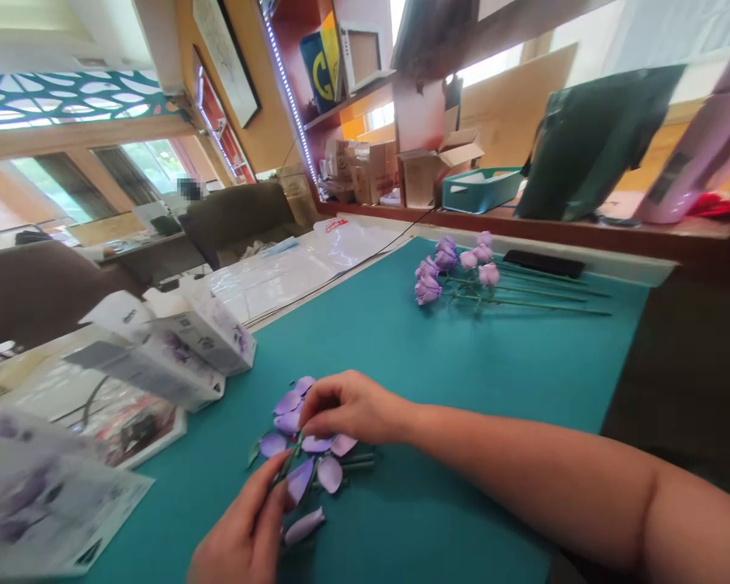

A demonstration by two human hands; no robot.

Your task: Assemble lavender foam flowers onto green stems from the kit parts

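Note:
My left hand (243, 523) is closed at the lower middle, its thumb and fingertips around a thin green stem piece (296, 448). Just above it, my right hand (356, 405) reaches in from the right with thumb and forefinger pinched together. What sits between those fingertips is hidden. Around both hands lie loose purple petals (288, 402) and a paler petal (329, 474). A rolled petal bud (304, 526) rests beside my left fingers. Short green stem pieces (358, 461) lie to the right of the petals.
Finished purple roses (429, 284) on long stems lie at the back of the teal mat (353, 341), beside a black case (544, 263). White boxes (200, 332) stand at the left, with a printed sheet (42, 495) nearer. A shelf behind holds a teal basket (482, 191).

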